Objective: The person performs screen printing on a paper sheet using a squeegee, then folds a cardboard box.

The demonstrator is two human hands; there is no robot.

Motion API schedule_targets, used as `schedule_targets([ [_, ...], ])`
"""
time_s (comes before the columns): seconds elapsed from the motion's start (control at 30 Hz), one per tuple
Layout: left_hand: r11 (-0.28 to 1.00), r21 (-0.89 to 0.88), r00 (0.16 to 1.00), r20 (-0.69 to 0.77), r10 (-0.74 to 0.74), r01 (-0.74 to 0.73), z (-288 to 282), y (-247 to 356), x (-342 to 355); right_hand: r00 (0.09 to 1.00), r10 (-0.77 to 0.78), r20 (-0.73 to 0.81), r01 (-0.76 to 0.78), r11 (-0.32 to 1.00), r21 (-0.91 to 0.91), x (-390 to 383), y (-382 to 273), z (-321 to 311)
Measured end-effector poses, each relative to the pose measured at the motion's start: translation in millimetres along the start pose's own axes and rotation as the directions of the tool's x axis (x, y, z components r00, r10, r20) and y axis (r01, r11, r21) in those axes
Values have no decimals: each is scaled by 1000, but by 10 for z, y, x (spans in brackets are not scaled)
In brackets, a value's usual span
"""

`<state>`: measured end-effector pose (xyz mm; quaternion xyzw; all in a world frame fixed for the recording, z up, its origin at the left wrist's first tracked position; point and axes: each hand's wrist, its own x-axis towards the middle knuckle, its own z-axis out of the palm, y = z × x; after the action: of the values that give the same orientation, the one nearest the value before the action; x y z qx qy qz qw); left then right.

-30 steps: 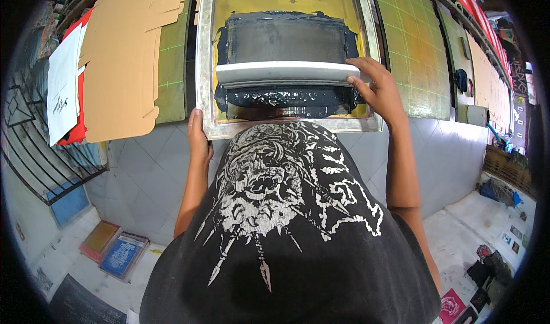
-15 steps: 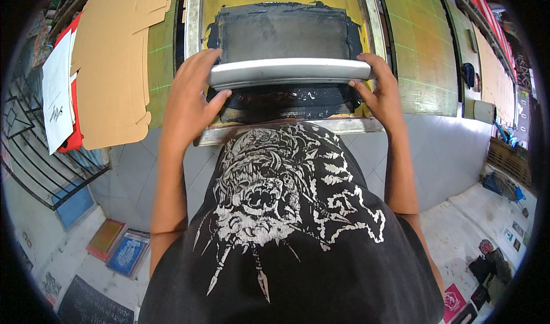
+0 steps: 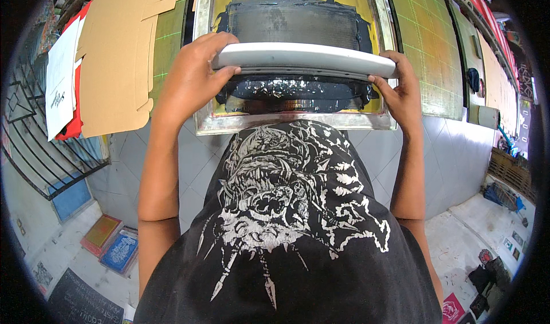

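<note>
A long grey squeegee (image 3: 303, 58) spans the screen printing frame from side to side. My left hand (image 3: 200, 69) grips its left end, thumb on the near side and fingers over the far side. At the right end my right hand (image 3: 401, 89) pinches it the same way. The screen frame (image 3: 321, 121) has metal edges and yellow mesh. Wet black ink (image 3: 292, 89) lies in a thick pool just on my side of the squeegee. Beyond it a dark, thinly inked patch (image 3: 292, 23) covers the mesh. The squeegee's lower edge is partly hidden.
Cardboard (image 3: 117, 66) and a white paper sheet (image 3: 62, 83) lie to the left. A green gridded board (image 3: 427, 49) is right of the frame. Black metal bars (image 3: 46, 158) stand at far left. Small framed screens (image 3: 120, 249) rest on the floor at lower left.
The squeegee, in both hands, now sits higher in the picture and tilted differently, showing more of its top face. The ink pool beneath is more exposed. The view has shifted a little.
</note>
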<state>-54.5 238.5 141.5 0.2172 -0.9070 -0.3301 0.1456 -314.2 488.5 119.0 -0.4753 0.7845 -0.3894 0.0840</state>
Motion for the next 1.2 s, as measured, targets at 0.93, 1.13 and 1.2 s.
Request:
schedule_targets([
  [0.93,996,-23,990,116,-84,87,178,23,-271,984,33,173,-26,999,-45,-306,66,-9],
  [1.13,999,14,998,47,-31,30,224,-87,-142,994,-12,107,21,997,-78,-195,145,53],
  [1.2,999,-23,998,43,-37,38,228,-96,-116,992,35,118,-28,998,-55,-150,103,32],
])
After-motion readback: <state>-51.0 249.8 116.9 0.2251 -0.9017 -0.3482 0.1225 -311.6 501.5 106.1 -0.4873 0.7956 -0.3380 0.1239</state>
